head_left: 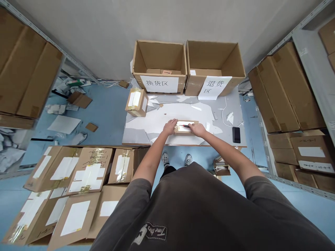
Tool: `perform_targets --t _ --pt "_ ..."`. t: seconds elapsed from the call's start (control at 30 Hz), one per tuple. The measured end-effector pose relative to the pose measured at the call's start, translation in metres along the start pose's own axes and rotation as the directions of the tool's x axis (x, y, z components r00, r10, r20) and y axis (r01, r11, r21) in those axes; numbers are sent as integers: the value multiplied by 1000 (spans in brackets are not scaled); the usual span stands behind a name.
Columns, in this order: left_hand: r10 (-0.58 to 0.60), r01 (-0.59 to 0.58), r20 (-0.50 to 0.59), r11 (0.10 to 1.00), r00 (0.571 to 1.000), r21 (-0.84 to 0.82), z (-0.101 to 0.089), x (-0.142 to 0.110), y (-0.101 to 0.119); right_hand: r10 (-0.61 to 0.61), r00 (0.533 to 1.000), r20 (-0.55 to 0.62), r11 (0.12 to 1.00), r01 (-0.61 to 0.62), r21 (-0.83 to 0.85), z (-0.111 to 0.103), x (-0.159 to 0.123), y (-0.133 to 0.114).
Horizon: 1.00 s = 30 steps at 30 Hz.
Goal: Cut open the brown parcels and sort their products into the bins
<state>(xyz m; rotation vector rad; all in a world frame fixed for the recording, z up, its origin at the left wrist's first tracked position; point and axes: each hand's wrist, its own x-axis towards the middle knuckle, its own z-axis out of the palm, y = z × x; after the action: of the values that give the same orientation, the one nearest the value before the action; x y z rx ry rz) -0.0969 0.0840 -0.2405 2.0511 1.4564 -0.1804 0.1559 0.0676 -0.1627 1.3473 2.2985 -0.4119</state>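
A small long cardboard box (180, 132) with a white label and clear tape on top lies on the table in front of me. My left hand (170, 126) grips its left end, fingers closed over the edge. In my right hand (198, 129) is a slim red-and-black tool (185, 126), its tip pointing left across the label; whether it is a cutter or a pen is too small to tell. That hand is closed and rests at the box's right end.
Two open cartons with Chinese signs, the left carton (159, 84) and the right carton (193, 89), stand at the table's back. A taped box (137, 102) sits on the left, a black phone (236, 135) on the right. Several cartons (90, 169) are stacked at my left.
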Motion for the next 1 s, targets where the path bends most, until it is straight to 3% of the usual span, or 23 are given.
perform_targets --t 0.23,0.4,0.67,1.0 --pt "16 -17 -18 1000 1000 -24 5 -2 -2 -56 998 37 997 57 -48 0 24 -20" --pt "4 -4 -8 1000 1000 -16 5 -2 0 -24 998 63 995 29 -92 7 20 -30" --pt "8 -8 -12 1000 1000 -23 4 -2 0 0 995 101 994 12 -112 7 11 -14" --pt "17 -17 3 1000 1000 -3 2 1 0 1 1000 23 985 3 -174 31 -3 -11"
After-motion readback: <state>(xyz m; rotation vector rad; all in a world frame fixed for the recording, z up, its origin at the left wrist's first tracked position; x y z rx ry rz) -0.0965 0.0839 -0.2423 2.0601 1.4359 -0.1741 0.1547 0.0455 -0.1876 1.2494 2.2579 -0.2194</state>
